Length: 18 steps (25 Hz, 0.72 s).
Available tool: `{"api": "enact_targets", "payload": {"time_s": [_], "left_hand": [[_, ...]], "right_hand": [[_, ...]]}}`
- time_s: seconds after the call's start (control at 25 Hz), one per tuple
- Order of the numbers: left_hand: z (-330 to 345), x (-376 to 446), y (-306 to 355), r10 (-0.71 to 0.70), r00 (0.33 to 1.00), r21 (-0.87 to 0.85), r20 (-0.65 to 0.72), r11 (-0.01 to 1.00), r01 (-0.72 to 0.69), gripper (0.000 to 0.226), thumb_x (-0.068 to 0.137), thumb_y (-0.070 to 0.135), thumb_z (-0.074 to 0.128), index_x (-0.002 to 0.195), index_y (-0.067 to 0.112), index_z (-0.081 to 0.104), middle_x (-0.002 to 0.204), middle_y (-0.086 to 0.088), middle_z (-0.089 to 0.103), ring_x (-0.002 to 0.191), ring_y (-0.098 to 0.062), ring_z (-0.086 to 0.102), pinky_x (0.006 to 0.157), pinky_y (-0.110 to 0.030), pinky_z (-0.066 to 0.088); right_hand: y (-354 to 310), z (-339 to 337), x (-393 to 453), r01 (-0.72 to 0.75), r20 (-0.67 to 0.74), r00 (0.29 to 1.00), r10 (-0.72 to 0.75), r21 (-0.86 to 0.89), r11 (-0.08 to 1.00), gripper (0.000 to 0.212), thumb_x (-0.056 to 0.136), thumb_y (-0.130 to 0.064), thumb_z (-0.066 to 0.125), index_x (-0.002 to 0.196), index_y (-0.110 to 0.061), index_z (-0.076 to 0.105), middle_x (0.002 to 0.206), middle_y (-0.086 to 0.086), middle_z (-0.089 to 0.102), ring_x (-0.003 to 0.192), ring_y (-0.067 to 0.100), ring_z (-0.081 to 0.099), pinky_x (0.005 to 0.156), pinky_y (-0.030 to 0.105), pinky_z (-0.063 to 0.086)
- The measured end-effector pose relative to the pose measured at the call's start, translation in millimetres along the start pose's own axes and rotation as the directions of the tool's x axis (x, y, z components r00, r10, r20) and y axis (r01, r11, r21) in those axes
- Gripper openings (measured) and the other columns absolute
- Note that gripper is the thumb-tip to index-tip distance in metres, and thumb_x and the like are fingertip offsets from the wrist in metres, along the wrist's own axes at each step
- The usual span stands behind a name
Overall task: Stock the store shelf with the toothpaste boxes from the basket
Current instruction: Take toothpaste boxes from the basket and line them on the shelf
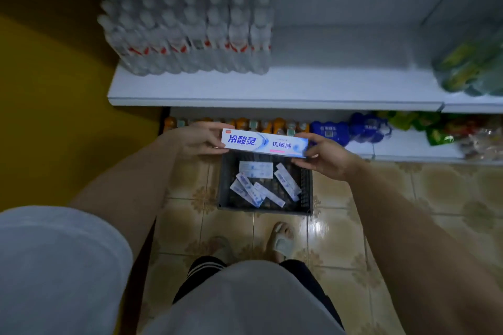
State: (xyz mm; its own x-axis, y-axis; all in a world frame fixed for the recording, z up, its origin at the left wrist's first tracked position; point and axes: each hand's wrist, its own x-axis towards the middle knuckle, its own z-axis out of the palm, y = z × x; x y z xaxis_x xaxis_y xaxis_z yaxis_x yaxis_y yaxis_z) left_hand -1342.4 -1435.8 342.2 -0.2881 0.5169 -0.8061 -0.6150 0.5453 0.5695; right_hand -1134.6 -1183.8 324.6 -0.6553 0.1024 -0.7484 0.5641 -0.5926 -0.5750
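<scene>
A person standing before a store shelf (272,87) holds a white-and-blue toothpaste box (265,143) level between both hands, printed face up, above the far rim of a dark plastic basket (306,193) that sits on the tiled floor (353,226). The left hand (200,141) grips the box's left end, thumb on its near edge and fingers (206,125) curled round the far side; the right hand (325,155) pinches the right end, thumb below and fingers (307,136) wrapped over the top edge. The box hangs just in front of the shelf's front edge, lower than its white board and not touching it.

Inside the basket lie more toothpaste boxes (258,185), flat and scattered at differing angles, some overlapping. On the white shelf, a shrink-wrapped pack of water bottles (190,32) with red labels fills the left end, while the middle stretch beside it is bare board; green-wrapped goods (471,68) sit at the right edge, blurred. Beneath, on the lower shelf (408,149), stand orange-capped bottles (245,124) along the left, blue packs (348,129) in the middle and green and red packets (435,128) toward the right. A sandalled foot (283,239) rests on the floor just near the basket's near edge.
</scene>
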Motion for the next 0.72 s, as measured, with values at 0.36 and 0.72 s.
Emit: {"api": "enact_targets", "payload": {"time_s": [0.36, 0.72], "left_hand": [[-2.5, -118.7, 90.7, 0.186, 0.982, 0.087, -0.037, 0.979, -0.182, 0.043, 0.087, -0.014, 0.058, 0.122, 0.011, 0.061, 0.126, -0.018, 0.059, 0.117, -0.031, 0.059, 0.078, -0.037, 0.061], [2.7, -301.2, 251.1, 0.590, 0.806, 0.209, 0.049, 0.783, -0.586, 0.035, 0.086, -0.012, 0.060, 0.115, 0.008, 0.061, 0.113, -0.017, 0.067, 0.097, -0.023, 0.068, 0.082, -0.039, 0.060]], "right_hand": [[-103.4, 58.9, -87.7, 0.223, 0.088, 0.974, -0.210, -0.191, 0.956, 0.035, 0.092, 0.003, 0.055, 0.119, -0.018, 0.064, 0.121, 0.017, 0.062, 0.100, 0.035, 0.068, 0.086, 0.040, 0.059], [-241.4, 157.2, -245.1, 0.668, 0.167, 0.742, -0.649, -0.264, 0.696, 0.031, 0.093, 0.000, 0.058, 0.120, -0.013, 0.064, 0.114, 0.019, 0.067, 0.087, 0.038, 0.068, 0.087, 0.042, 0.058]]}}
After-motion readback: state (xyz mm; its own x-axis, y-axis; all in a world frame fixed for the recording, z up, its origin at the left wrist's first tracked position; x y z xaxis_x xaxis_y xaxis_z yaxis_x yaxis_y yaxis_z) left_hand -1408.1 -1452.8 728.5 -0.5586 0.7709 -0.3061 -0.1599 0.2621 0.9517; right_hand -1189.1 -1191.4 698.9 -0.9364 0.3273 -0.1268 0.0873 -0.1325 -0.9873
